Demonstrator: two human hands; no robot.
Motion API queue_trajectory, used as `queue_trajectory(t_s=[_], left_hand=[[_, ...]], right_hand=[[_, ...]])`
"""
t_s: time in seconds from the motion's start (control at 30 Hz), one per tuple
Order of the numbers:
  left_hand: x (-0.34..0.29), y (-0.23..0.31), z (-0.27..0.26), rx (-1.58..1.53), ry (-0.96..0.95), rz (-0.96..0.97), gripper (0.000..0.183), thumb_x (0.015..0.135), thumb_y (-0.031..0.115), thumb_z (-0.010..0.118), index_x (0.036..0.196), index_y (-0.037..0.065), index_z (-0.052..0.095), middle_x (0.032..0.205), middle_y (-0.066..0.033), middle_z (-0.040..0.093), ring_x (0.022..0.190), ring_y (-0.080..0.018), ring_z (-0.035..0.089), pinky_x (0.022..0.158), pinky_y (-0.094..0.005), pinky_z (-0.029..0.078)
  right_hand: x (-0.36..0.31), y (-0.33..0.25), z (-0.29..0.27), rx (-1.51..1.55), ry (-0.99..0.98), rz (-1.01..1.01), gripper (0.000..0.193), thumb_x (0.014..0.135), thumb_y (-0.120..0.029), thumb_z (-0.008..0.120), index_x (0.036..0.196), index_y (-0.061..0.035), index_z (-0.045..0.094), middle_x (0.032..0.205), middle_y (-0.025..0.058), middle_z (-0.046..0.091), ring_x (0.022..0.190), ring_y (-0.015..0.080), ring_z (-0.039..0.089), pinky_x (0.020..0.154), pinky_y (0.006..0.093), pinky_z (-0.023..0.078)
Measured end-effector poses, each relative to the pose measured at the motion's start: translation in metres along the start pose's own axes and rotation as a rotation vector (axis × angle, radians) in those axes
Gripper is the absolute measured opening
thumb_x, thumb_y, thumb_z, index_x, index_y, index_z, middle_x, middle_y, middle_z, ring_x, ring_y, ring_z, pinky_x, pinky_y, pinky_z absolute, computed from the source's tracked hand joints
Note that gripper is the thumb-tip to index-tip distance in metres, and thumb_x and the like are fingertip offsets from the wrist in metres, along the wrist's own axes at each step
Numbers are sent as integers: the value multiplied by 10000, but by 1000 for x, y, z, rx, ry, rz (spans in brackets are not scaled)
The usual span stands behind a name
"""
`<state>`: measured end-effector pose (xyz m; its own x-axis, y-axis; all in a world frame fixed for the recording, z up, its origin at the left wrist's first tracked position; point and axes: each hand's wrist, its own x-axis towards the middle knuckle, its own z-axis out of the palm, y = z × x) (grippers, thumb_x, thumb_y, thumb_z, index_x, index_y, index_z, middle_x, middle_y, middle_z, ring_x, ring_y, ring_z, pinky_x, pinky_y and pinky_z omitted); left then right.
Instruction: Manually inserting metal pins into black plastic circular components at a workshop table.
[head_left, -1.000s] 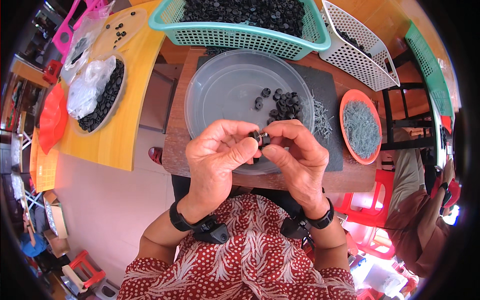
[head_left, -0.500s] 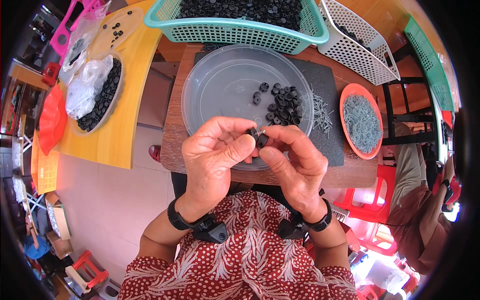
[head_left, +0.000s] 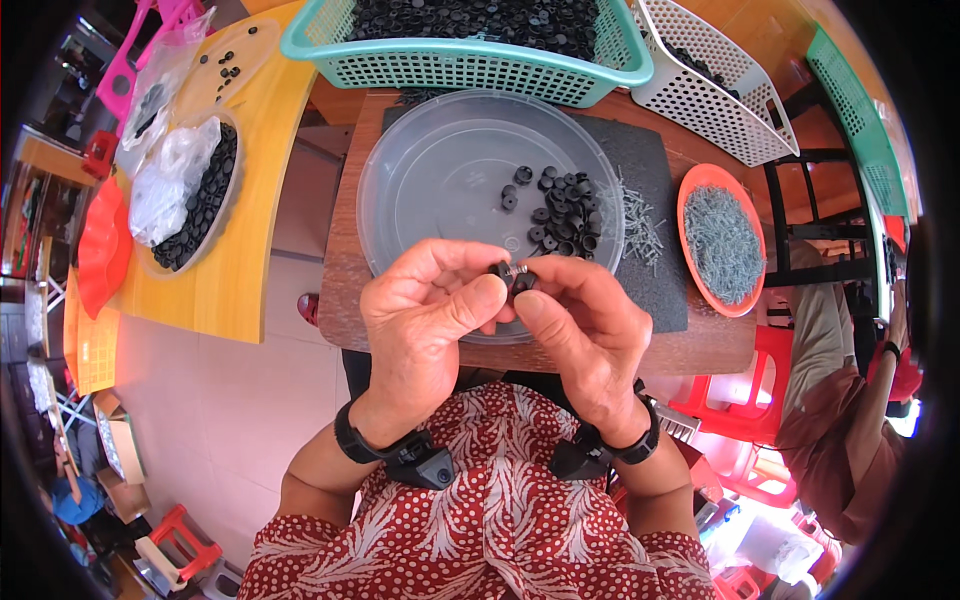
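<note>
Above the near rim of a clear round plastic tray (head_left: 372,160), my two hands meet fingertip to fingertip. My left hand (head_left: 415,315) pinches a small black plastic part. My right hand (head_left: 592,325) pinches a second small black part (head_left: 522,284) right beside it. A silvery screw (head_left: 516,269) lies crosswise between the fingertips of both hands; how far it sits in either part is hidden by the fingers. Inside the tray, a heap of black round caps (head_left: 568,215) gathers at the right, with a few stray ones next to it.
Loose screws (head_left: 640,225) lie on a dark mat (head_left: 665,290) right of the tray. Beyond them stands an orange dish of screws (head_left: 724,245). Behind are a teal basket (head_left: 470,68) and a white basket (head_left: 745,120) holding black parts. A yellow table (head_left: 235,300) stands left; a seated person (head_left: 850,430) is at right.
Both hands stay together over the tray with only slight finger movement. The screw now shows a little more clearly between the fingertips. The view has shifted slightly.
</note>
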<state>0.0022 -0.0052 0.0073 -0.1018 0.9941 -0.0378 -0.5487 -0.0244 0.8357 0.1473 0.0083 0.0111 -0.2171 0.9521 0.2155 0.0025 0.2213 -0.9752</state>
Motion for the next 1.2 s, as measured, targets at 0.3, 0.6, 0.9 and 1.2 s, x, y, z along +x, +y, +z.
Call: queue_trajectory(t_s=[0.3, 0.6, 0.9, 1.2], left_hand=[[1, -2, -1, -1, -3, -13, 214, 811, 67, 680, 983, -41, 614, 850, -90, 653, 669, -119, 603, 598, -216, 471], [1, -4, 0, 38, 7, 3, 220, 806, 71, 687, 986, -35, 620, 831, -79, 654, 678, -108, 599, 602, -207, 468], [-1, 0, 0, 132, -23, 26, 208, 788, -15, 684, 982, -38, 612, 859, -62, 640, 755, -92, 603, 691, -210, 492], [-3, 0, 8, 277, -40, 128, 189, 774, -34, 689, 940, -36, 600, 873, -52, 612, 777, -101, 600, 697, -221, 497]], right_hand=[[0, 6, -2, -37, 61, -53, 266, 803, 18, 648, 1060, 27, 581, 847, 80, 612, 717, 109, 581, 626, 239, 468], [0, 8, -4, 33, 23, -36, 241, 792, 45, 642, 1028, 15, 609, 867, 52, 589, 739, 99, 549, 657, 220, 443], [4, 6, -16, 492, 13, 315, 252, 817, 8, 638, 1067, 10, 611, 878, 33, 617, 754, 80, 553, 658, 190, 439], [5, 11, -19, 698, -10, 382, 234, 827, -37, 641, 1049, 24, 603, 887, 96, 660, 729, 106, 586, 622, 209, 458]])
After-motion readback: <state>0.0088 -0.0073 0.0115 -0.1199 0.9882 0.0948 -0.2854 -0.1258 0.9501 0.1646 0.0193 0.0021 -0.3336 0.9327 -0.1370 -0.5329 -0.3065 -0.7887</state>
